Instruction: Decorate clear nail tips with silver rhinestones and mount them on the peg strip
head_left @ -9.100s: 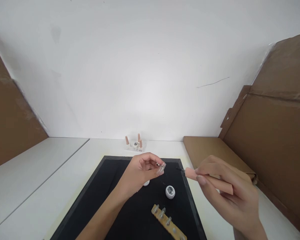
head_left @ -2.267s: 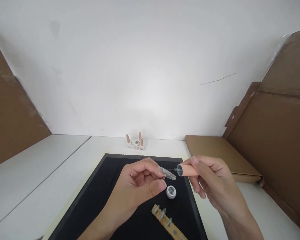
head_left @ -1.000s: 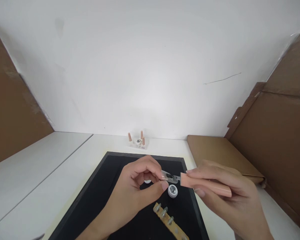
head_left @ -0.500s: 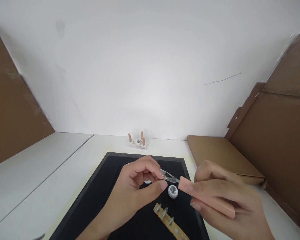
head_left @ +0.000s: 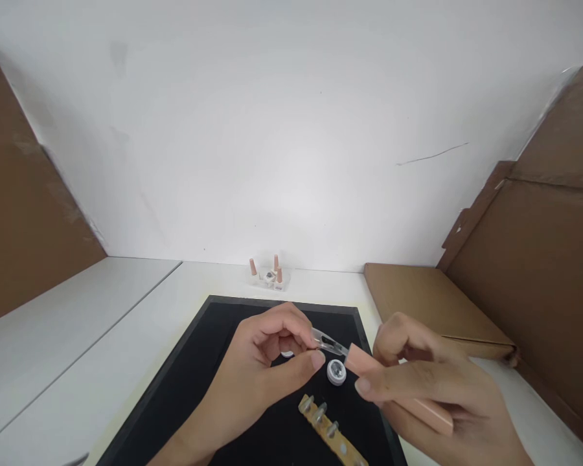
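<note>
My left hand (head_left: 267, 362) pinches the end of a clear nail tip (head_left: 329, 343) above the black mat (head_left: 243, 421). A pink brush handle (head_left: 430, 414) lies in the grasp of my right hand (head_left: 432, 382), its brush end at the free part of the nail tip. Just beneath the nail tip sits a small round white jar (head_left: 337, 372). A second white round object (head_left: 287, 354) is mostly hidden behind my left fingers. Nearer the front, a tan strip (head_left: 330, 430) carries several small clear pieces.
At the wall, a clear tray (head_left: 285, 285) holds pink-capped bottles (head_left: 253, 266) and a small jar (head_left: 269, 276). A flat cardboard box (head_left: 432, 294) lies at the right. Cardboard panels (head_left: 539, 272) stand on both sides of the white table (head_left: 111, 343).
My right fingers have shifted on the pink handle, the thumb now further left and the index finger raised. The handle has tilted slightly. My left hand is nearly unmoved.
</note>
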Demonstrator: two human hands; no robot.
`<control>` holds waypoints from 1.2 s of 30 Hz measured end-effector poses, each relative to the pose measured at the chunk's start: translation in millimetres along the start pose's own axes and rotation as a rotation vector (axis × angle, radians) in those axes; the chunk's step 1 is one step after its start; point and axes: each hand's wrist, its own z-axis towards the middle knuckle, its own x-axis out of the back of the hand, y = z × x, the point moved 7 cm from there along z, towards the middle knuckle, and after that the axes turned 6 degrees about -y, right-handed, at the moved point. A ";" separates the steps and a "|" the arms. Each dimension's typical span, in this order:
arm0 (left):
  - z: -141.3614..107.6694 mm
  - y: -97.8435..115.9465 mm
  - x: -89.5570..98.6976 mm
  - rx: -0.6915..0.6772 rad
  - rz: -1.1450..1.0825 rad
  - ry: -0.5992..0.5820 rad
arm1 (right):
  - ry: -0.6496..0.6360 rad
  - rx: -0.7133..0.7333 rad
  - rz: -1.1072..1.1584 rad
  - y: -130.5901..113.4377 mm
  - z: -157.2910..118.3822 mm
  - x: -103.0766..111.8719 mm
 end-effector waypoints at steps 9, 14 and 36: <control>-0.8 0.3 -0.7 0.003 0.001 -0.009 | -0.044 -0.020 0.054 3.5 -3.3 -6.1; -0.5 -0.4 -0.5 -0.002 0.002 -0.011 | -0.060 -0.007 0.038 1.2 -2.2 -7.0; 4.9 1.7 0.7 -0.001 0.029 0.001 | 0.010 0.078 -0.148 -5.9 -1.4 7.6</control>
